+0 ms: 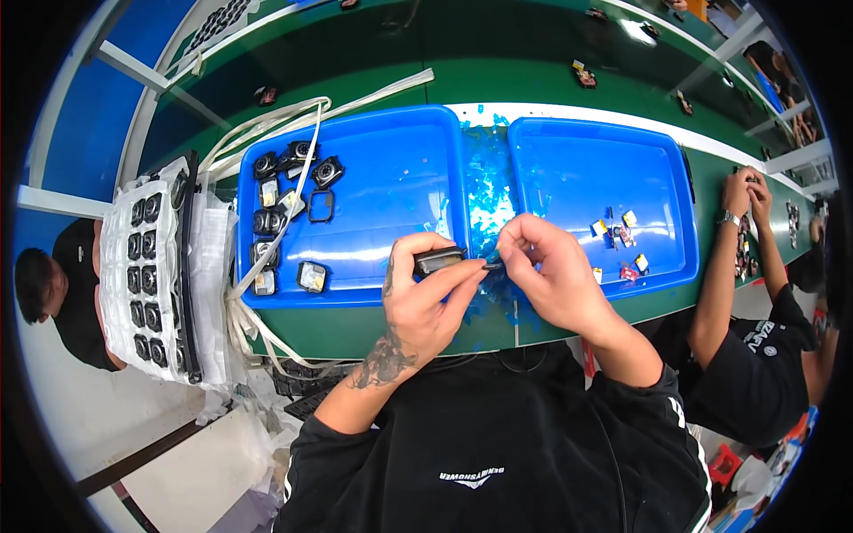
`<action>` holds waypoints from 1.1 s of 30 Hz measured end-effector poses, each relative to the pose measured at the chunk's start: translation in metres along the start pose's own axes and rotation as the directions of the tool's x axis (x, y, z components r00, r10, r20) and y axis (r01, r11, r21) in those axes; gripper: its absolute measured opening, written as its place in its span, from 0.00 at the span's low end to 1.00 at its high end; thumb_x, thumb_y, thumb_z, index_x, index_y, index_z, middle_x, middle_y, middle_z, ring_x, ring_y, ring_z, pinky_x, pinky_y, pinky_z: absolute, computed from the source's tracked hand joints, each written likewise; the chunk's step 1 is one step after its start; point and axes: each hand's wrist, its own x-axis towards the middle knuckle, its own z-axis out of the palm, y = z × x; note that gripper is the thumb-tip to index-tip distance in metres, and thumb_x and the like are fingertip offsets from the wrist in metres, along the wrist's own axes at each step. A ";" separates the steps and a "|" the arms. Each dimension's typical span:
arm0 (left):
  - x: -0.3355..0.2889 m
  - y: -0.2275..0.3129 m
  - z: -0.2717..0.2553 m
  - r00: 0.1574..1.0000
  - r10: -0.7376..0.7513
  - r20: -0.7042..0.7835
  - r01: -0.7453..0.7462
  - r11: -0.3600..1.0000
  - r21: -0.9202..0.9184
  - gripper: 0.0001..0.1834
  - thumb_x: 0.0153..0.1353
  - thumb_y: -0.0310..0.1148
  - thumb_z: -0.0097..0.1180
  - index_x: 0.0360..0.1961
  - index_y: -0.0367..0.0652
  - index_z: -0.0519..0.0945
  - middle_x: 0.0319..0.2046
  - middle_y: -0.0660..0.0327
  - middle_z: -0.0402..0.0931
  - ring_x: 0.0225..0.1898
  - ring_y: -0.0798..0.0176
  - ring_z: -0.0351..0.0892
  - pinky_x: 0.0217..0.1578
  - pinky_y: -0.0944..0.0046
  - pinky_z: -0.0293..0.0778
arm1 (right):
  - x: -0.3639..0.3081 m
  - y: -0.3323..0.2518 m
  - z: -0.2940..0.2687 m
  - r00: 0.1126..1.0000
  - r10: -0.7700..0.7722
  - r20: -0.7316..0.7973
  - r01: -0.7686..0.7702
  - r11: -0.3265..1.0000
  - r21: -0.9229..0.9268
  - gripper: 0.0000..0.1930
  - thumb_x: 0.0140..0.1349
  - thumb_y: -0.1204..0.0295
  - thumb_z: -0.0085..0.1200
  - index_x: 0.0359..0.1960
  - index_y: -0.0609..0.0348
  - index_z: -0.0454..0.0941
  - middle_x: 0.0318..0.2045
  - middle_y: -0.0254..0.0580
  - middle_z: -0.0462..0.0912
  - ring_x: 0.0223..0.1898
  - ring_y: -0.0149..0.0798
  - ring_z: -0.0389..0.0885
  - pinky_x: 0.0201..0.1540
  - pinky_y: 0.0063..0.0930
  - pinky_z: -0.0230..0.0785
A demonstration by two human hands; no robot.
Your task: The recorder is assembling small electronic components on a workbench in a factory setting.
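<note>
Head view shows your left hand [416, 306] with its fingers clamped on a dark case [439, 259], which lies in their curl, just above the near edge of the left tray [391, 213]. A small dark piece [492, 266] sits at the tips of these fingers, between your two hands. Your right hand [560, 277] meets it from the other side, thumb and forefinger close together; whether they grip the piece, you cannot tell from here. The case is apart from the right fingers.

Your shirt [533, 435] carries white lettering with a small emblem on the chest, and the co-worker's black shirt [746, 373] at your right has white print too. Some of the cases [312, 276] in the left tray show pale, yellowish faces, but any marks on them are too small to read.

Both blue trays rest on the green table [355, 322], with blue scraps [490, 191] strewn between them. Small parts [614, 233], some yellow and some red, lie in the right tray [569, 173].
</note>
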 end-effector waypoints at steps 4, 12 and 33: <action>-0.001 -0.002 0.002 0.985 -0.168 -0.043 0.152 0.956 -0.252 0.07 0.53 0.18 0.64 0.35 0.33 0.83 0.43 0.57 0.70 0.38 0.68 0.73 0.40 0.71 0.70 | 0.015 0.015 -0.009 0.974 -0.206 -0.092 0.110 0.788 -0.605 0.05 0.58 0.75 0.58 0.32 0.62 0.75 0.28 0.44 0.77 0.26 0.43 0.78 0.28 0.32 0.69; -0.006 -0.005 0.015 0.862 -0.506 0.008 0.376 0.630 -0.679 0.05 0.59 0.18 0.59 0.38 0.31 0.81 0.43 0.59 0.71 0.36 0.70 0.75 0.37 0.71 0.76 | 0.011 0.007 -0.016 0.976 -0.079 -0.204 0.016 0.956 -0.293 0.08 0.58 0.81 0.56 0.39 0.63 0.82 0.35 0.44 0.82 0.35 0.36 0.83 0.35 0.26 0.73; 0.018 0.005 0.033 0.664 -0.718 0.211 0.444 0.151 -0.883 0.09 0.63 0.22 0.57 0.43 0.37 0.73 0.38 0.57 0.81 0.38 0.70 0.79 0.38 0.70 0.74 | -0.021 -0.019 0.003 0.980 -0.033 -0.199 0.038 0.999 0.020 0.08 0.55 0.85 0.61 0.37 0.66 0.79 0.30 0.38 0.82 0.32 0.27 0.79 0.36 0.21 0.73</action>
